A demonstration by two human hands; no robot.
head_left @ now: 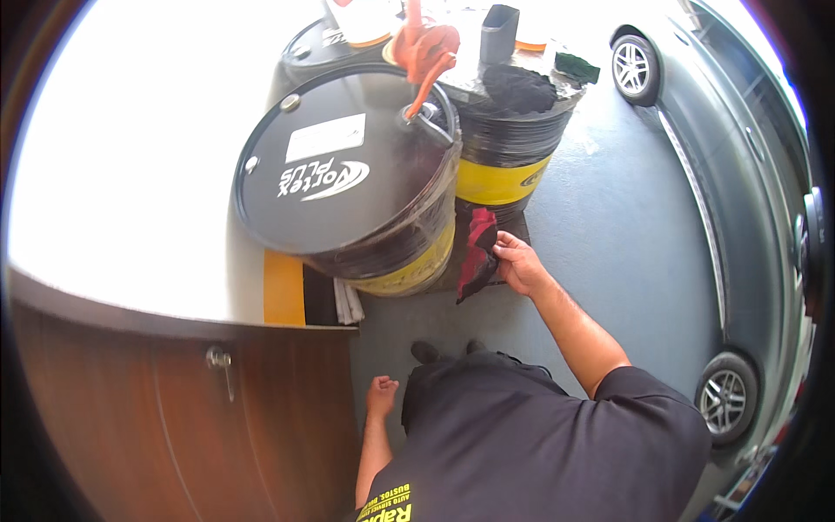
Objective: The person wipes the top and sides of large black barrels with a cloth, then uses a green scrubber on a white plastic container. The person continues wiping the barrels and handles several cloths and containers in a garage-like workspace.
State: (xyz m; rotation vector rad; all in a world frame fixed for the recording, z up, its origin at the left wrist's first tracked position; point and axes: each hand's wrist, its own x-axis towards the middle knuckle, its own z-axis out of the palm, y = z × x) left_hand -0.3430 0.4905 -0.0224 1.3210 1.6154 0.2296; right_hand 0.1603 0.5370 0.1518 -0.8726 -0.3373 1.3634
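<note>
My right hand (519, 264) pinches a crumpled red and black cloth (477, 257), which hangs from the fingers in front of the drums. The cloth hangs beside the wrapped side of the near black drum (348, 217), which has a yellow band. Down by my left side, my left hand (381, 396) is loosely curled near the brown wooden cabinet, with nothing seen in it. On the second drum (500, 180), behind and to the right, lies a black cloth (519, 89) beside a dark grey open container (500, 35).
An orange-red hand pump (424, 52) rises from the near drum's lid. A third drum (315, 43) stands behind. The brown cabinet (287, 418) with a key in its lock (219, 358) is at the left. A grey car (739, 174) is parked along the right over grey floor (600, 226).
</note>
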